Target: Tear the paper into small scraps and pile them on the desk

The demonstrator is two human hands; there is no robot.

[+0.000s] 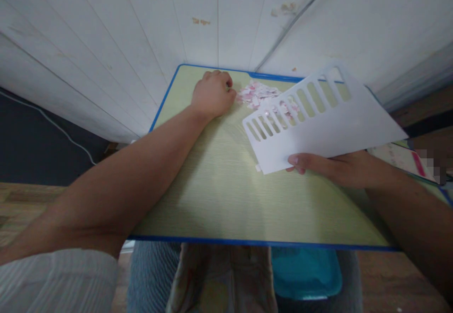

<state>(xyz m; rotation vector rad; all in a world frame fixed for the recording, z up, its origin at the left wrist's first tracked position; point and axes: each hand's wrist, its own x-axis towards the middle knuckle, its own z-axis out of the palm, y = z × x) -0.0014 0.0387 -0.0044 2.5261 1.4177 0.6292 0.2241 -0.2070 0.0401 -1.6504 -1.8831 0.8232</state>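
L hand (pixel 214 94) is down at the far left of the tbl (pixel 212 185), fingers curled in, knuckles up, just beside the scraps (pixel 258 94); can't tell if it's pinching anything. R hand (pixel 329 167), over on the right, has the card (pixel 318 136) pinched, thumb on top, fingertips tucked under the near edge. Card's white, held at a slant mid-to-right over the tbl, row of slots along its far side, and look, pink-&-white scraps showing thru some of 'em! Can't tell if the card touches the tbl. Scraps sit in a loose heap, far middle, nr the wall (pixel 212 42), partly covered by the card from here. Far right, a flat item w/ a pink strip, part hidden behind the R hand. Below the near edge: teal basin (pixel 306 273) right of ctr, patterned cloth (pixel 219 275) just left of it, btwn grey-clad knees (pixel 152 275).
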